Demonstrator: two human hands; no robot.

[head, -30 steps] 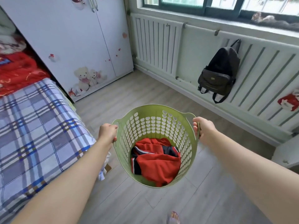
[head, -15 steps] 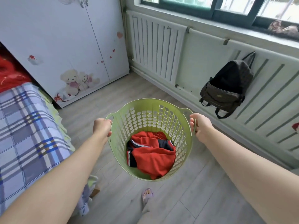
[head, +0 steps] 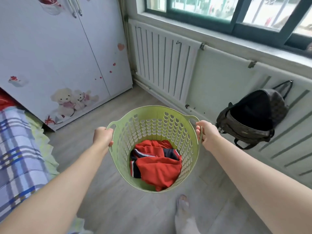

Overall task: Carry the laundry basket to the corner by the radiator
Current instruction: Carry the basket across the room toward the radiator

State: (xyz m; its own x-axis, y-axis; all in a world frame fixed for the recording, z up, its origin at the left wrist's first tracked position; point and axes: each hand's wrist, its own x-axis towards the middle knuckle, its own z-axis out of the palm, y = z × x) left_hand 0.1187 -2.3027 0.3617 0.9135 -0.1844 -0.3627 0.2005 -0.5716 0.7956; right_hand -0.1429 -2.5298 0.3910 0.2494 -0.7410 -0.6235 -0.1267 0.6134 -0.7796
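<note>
A round green laundry basket (head: pixel 152 122) with a perforated wall hangs in the air in front of me, above the wooden floor. Red and dark blue clothes (head: pixel 157 164) lie in its bottom. My left hand (head: pixel 103 136) grips the basket's left handle and my right hand (head: pixel 206 132) grips the right handle. The white radiator (head: pixel 162 61) stands under the window ahead. The floor corner (head: pixel 135 85) between it and the wardrobe lies just beyond the basket.
A white wardrobe (head: pixel 59 53) with teddy-bear stickers fills the left wall. A bed with a blue plaid cover (head: pixel 18 154) is at the left edge. A black backpack (head: pixel 253 119) hangs on the right wall panel. My foot (head: pixel 183 211) shows below the basket.
I have walked forward with the basket; the radiator, wardrobe and corner are closer, and the bed has slid off to the left. Both hands keep their grip on the handles.
</note>
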